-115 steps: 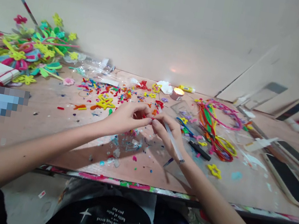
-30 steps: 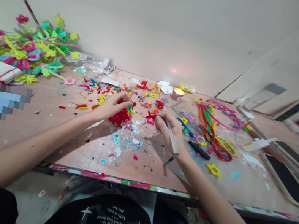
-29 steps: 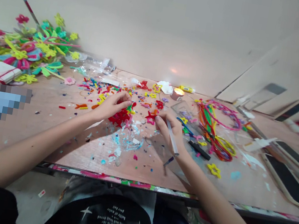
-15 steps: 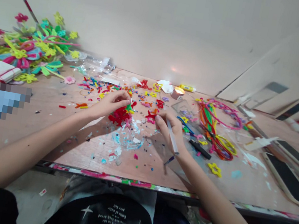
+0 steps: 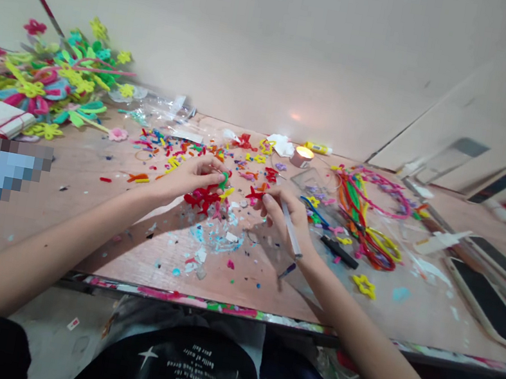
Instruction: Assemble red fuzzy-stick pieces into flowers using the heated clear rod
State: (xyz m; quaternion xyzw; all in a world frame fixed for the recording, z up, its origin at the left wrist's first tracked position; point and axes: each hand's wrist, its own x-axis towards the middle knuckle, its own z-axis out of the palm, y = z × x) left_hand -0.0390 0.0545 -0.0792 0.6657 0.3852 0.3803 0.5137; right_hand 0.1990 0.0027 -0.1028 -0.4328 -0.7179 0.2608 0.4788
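Observation:
My left hand (image 5: 204,174) pinches a small green fuzzy pipe-cleaner piece (image 5: 224,180) at its fingertips. Just below it is a cluster of red fuzzy pieces (image 5: 202,200); whether they are joined to the green one I cannot tell. A short gap to the right, my right hand (image 5: 286,216) is closed, with a red fuzzy pipe-cleaner piece (image 5: 256,195) at the thumb and fingertips. A slim silvery tool (image 5: 292,230) lies along that same hand, its back end near the wrist; its exact kind is unclear.
A lit candle (image 5: 302,156) burns near the wall beside a yellow glue stick (image 5: 317,149). Pipe-cleaner flowers (image 5: 30,88) pile up at left. Coloured pipe-cleaner bundles (image 5: 356,214), a black stick (image 5: 338,252), a white nozzle bottle (image 5: 439,242) and a phone (image 5: 496,308) lie at right.
My left hand has shifted slightly right, and the green piece in its fingers now shows more plainly. My right hand stays nearly in place with the red piece and the tool.

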